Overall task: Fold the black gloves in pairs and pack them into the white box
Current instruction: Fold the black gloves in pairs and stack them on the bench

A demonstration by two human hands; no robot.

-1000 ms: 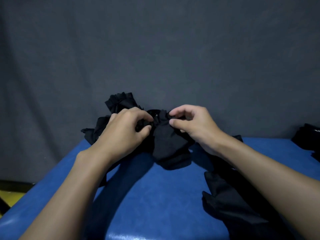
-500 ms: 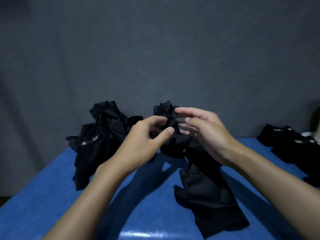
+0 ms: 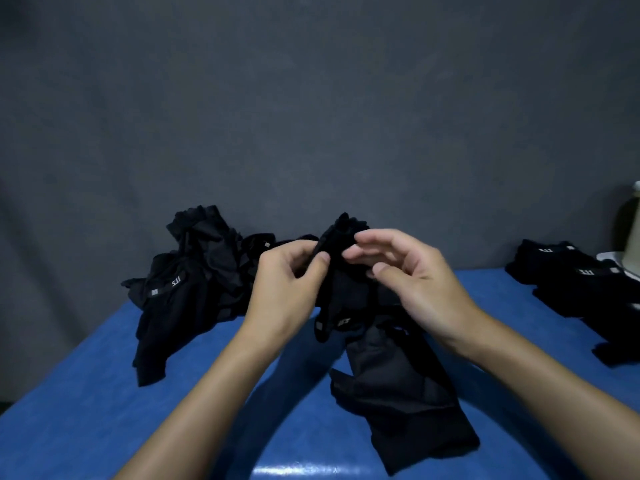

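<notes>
Both hands hold one black glove [image 3: 341, 289] upright above the blue table [image 3: 104, 410]. My left hand [image 3: 287, 289] pinches its left edge between thumb and fingers. My right hand [image 3: 405, 275] grips its upper right side with fingertips. A white logo shows near the glove's lower end. A second black glove [image 3: 398, 393] lies flat on the table just below my right wrist. A loose heap of black gloves [image 3: 194, 278] sits at the back left. Folded black gloves [image 3: 581, 285] lie at the right. A white edge, possibly the box [image 3: 614, 258], peeks in at the far right.
A dark grey cloth backdrop [image 3: 311, 116] rises behind the table. The table's left edge drops off near the heap. A pale object [image 3: 633, 220] stands at the far right edge, mostly cut off.
The glove has been lifted off the heap and turned upright between both hands. The view has swung right, bringing the folded gloves and white edge into sight.
</notes>
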